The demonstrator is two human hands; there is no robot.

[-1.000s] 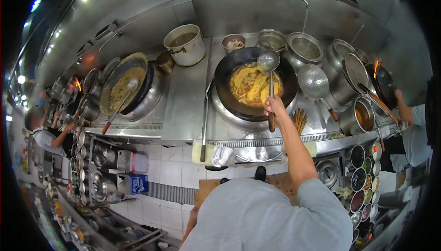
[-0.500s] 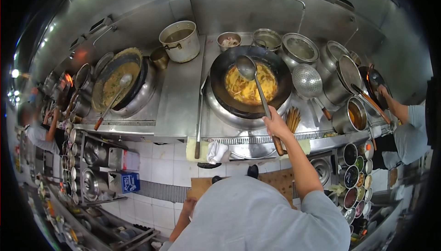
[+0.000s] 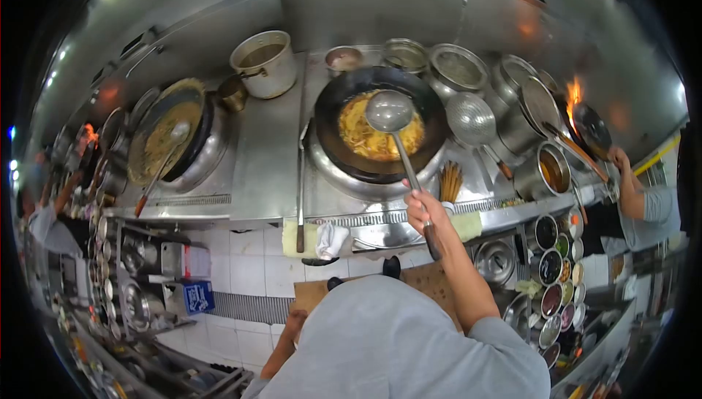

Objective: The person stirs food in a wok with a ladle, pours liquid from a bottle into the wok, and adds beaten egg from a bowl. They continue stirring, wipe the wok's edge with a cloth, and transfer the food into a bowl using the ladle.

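My right hand [image 3: 428, 213] is closed around the handle of a long metal ladle [image 3: 390, 111]. The ladle's bowl hangs over a black wok [image 3: 329, 118], overlapping the yellow, eggy food [image 3: 358, 136] inside. That wok sits on a round steel burner ring [image 3: 322, 161]. Low beside my body is my left hand [image 3: 294, 322], away from the stove, its fingers mostly hidden from above. Near my right hand stands a bamboo brush [image 3: 451, 181], with a perforated skimmer [image 3: 472, 118] behind it. A folded white cloth [image 3: 333, 240] lies on the front edge.
To the left, a second wok [image 3: 139, 154] holds food and a ladle; a tall pot [image 3: 283, 77] stands between the woks. Lidded pots and a pot of orange liquid [image 3: 553, 167] line the right. Another person [image 3: 647, 202] tilts a pan [image 3: 591, 132] over flames there. Ingredient tubs [image 3: 546, 231] stand below.
The ladle's bowl has turned and shifted over the middle of the food, and my right hand has moved lower. The view has shifted slightly. Flames now rise by the other person's pan.
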